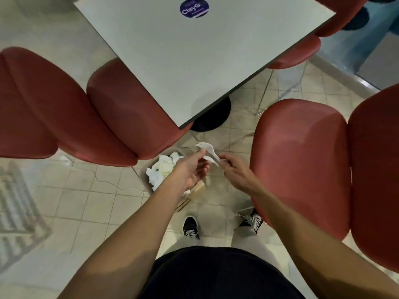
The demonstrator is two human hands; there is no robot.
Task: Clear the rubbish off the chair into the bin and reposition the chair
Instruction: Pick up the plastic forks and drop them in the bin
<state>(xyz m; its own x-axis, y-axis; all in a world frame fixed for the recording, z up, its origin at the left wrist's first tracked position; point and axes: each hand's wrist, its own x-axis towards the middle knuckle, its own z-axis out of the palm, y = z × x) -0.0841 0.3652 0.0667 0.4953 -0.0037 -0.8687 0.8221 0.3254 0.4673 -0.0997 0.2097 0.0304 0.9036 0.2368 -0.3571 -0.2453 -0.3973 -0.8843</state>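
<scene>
A white plastic fork (207, 149) is held above the floor between both hands. My left hand (192, 169) touches it near the tines end with thumb and fingers. My right hand (234, 170) pinches the handle end. Just below my left hand stands a small beige bin (144, 176) holding crumpled white paper (163, 169). The red chair (302, 160) on the right is pulled out from the table, and its seat is bare.
A white table (200, 57) with a round purple sticker (194, 7) fills the top centre, on a black pedestal base (212, 117). Another red chair (71, 113) is tucked at the left, a third red chair (302, 50) at far right. Tiled floor around my shoes.
</scene>
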